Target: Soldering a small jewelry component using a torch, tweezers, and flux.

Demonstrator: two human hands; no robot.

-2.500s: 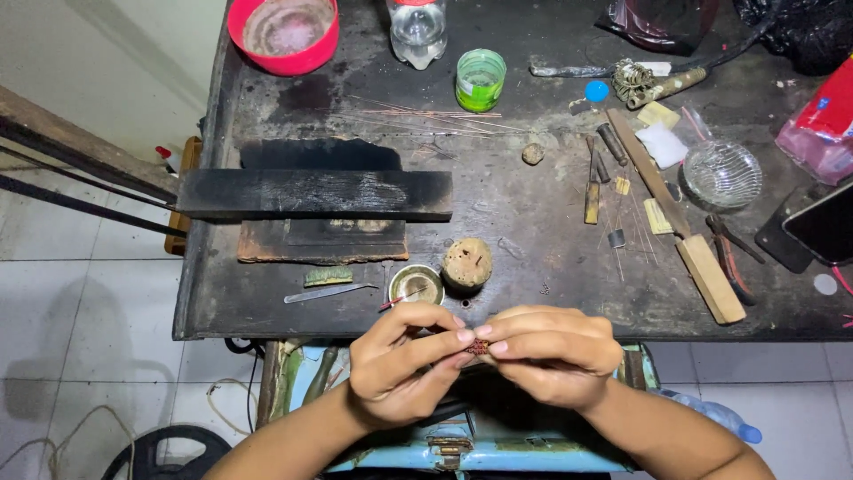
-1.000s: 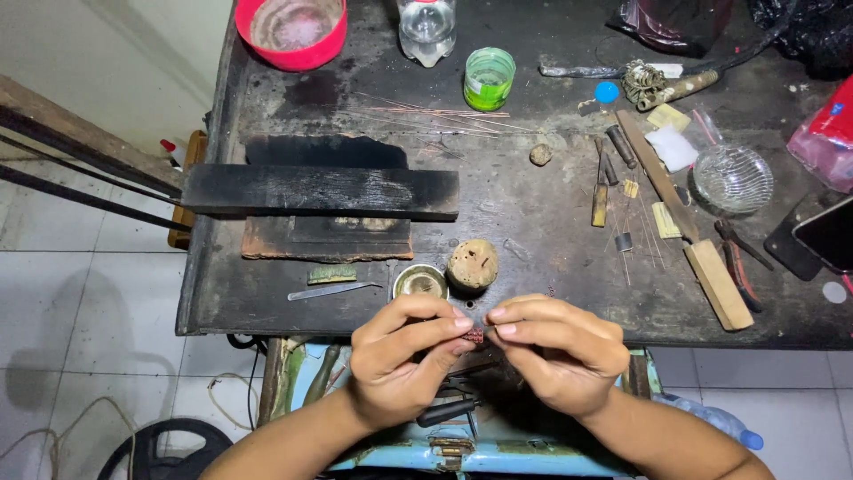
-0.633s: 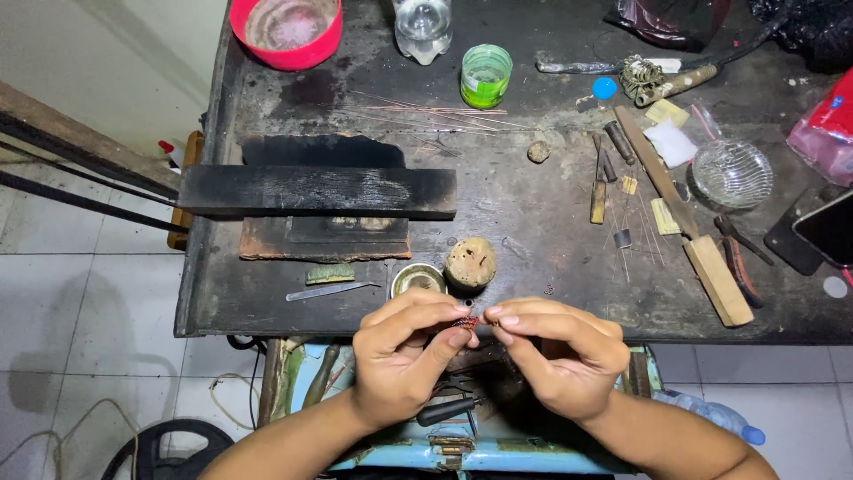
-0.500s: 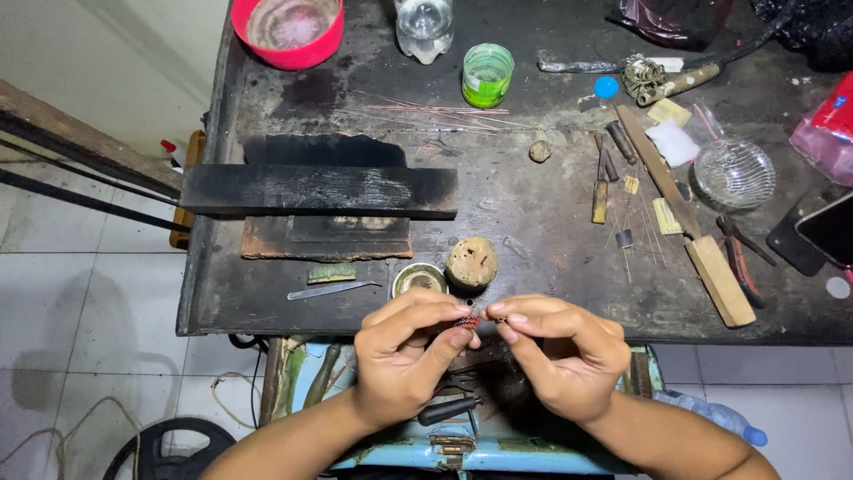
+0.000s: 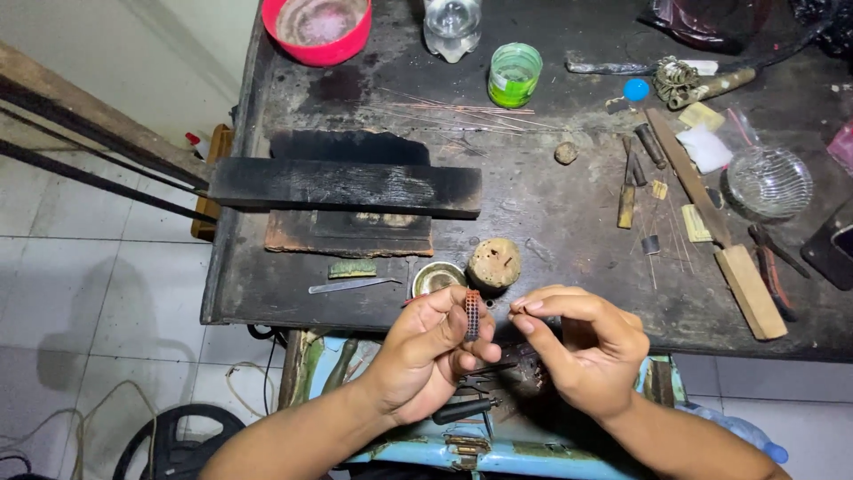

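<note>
My left hand (image 5: 426,356) pinches a small reddish mesh-patterned strip (image 5: 472,313) upright between thumb and fingers, just in front of the dark workbench's (image 5: 551,213) near edge. My right hand (image 5: 582,347) is beside it, thumb and forefinger pressed together a short way from the strip; whether something tiny sits between them I cannot tell. A small round metal tin (image 5: 437,278) and a tan porous lump (image 5: 494,262) lie on the bench right behind my hands.
A charred black plank (image 5: 346,187) lies across the bench's left. A red bowl (image 5: 316,27), clear bottle (image 5: 451,22) and green cup (image 5: 514,73) stand at the back. Files, a wooden stick (image 5: 715,231) and a glass dish (image 5: 769,180) fill the right. Pliers (image 5: 466,409) lie below.
My two hands, which were pressed together over the piece, have come slightly apart. The strip now stands exposed in my left fingers, and the right fingertips have drawn a little to the right.
</note>
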